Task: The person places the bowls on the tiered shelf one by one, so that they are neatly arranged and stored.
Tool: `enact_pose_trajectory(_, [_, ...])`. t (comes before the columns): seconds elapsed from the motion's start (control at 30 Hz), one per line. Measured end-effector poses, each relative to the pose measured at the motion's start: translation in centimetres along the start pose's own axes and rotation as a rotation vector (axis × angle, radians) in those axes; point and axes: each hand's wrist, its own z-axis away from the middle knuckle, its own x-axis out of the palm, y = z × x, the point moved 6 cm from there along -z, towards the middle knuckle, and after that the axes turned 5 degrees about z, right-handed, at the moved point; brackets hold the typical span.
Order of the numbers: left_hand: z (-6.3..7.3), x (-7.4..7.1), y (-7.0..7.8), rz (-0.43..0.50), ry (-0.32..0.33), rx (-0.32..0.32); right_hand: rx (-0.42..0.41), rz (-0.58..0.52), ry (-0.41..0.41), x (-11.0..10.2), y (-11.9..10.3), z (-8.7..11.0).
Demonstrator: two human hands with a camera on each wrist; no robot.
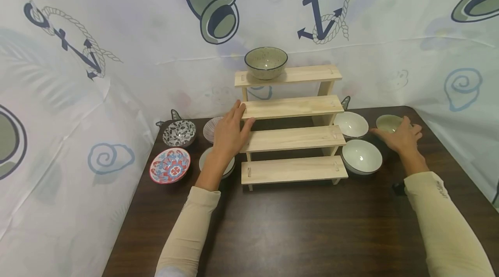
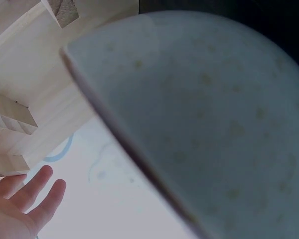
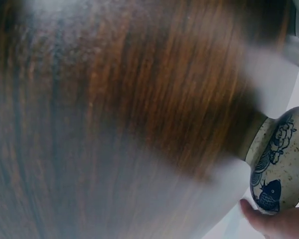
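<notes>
My left hand (image 1: 230, 132) rests at the left side of a tiered wooden stand (image 1: 294, 138), its fingers extended against the boards. In the left wrist view the same hand (image 2: 27, 204) has fingers at the stand's wooden edge, with a speckled white bowl (image 2: 204, 119) large in front. At the back right corner of the table, my right hand (image 1: 403, 137) holds a small green bowl (image 1: 387, 122), thumb on the left and fingers on the right. In the right wrist view, this bowl (image 3: 284, 159) shows blue fish patterns outside. Its far side is hidden.
A greenish bowl (image 1: 266, 64) stands on the top tier. White bowls (image 1: 361, 156) (image 1: 351, 124) stand right of the stand. To its left are a red-blue patterned bowl (image 1: 170, 165), a black-white bowl (image 1: 179, 133), a striped bowl (image 1: 210, 129) and a partly hidden bowl (image 1: 204, 160).
</notes>
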Motion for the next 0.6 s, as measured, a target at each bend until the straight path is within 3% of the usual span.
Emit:
enact_pose_trajectory(0.17, [0.0, 0.2, -0.1, 0.011, -0.01, -0.004, -0.003, -0.025, 0.051, 0.0, 0.3, -0.1])
enact_pose_trajectory(0.6, [0.1, 0.0, 0.1, 0.022, 0.008, 0.008, 0.006, -0.038, 0.067, -1.7, 0.2, 0.5])
